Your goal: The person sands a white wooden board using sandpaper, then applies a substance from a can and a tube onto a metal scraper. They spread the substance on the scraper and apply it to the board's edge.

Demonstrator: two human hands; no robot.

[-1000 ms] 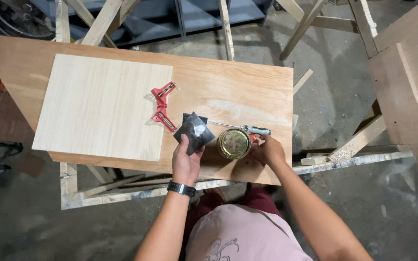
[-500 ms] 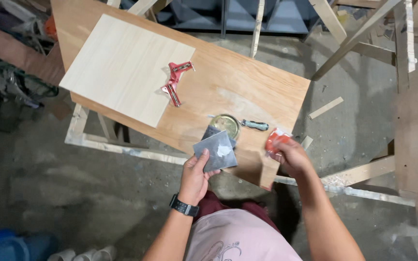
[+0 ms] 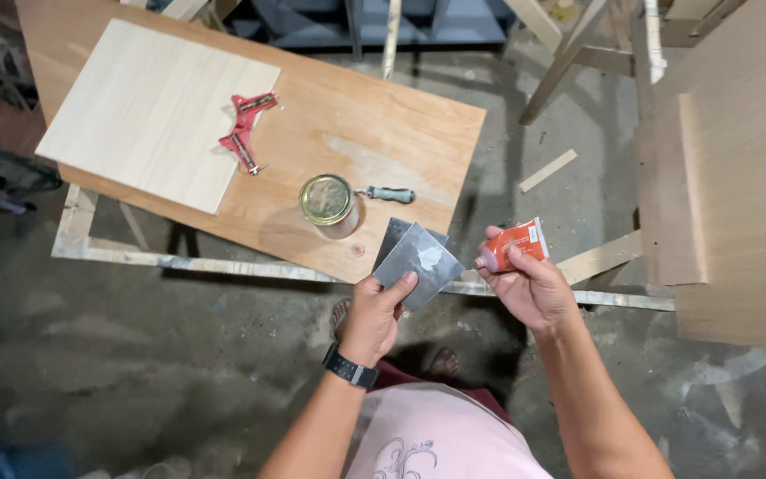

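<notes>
My left hand (image 3: 374, 312) grips two dark metal scraper blades (image 3: 416, 260) stacked together, the top one smeared with a pale blob of filler. My right hand (image 3: 529, 286) holds a small orange tube (image 3: 513, 246), its end pointing toward the blades. Both hands hover off the near edge of the brown plywood worktop (image 3: 383, 133). On the worktop stand a round tin with a brass-coloured lid (image 3: 326, 200) and, just to its right, a screwdriver with a green handle (image 3: 389, 193).
A pale wooden panel (image 3: 148, 111) lies on the worktop's left, with a red corner clamp (image 3: 244, 129) at its edge. Large plywood boards (image 3: 738, 177) stand at right. Timber offcuts and a trestle frame lie on the concrete floor (image 3: 135, 355).
I have stepped back from the worktop; both hands now hang beyond its edge. The right hand left the tin and brought up the orange tube, which now sits beside the blades.
</notes>
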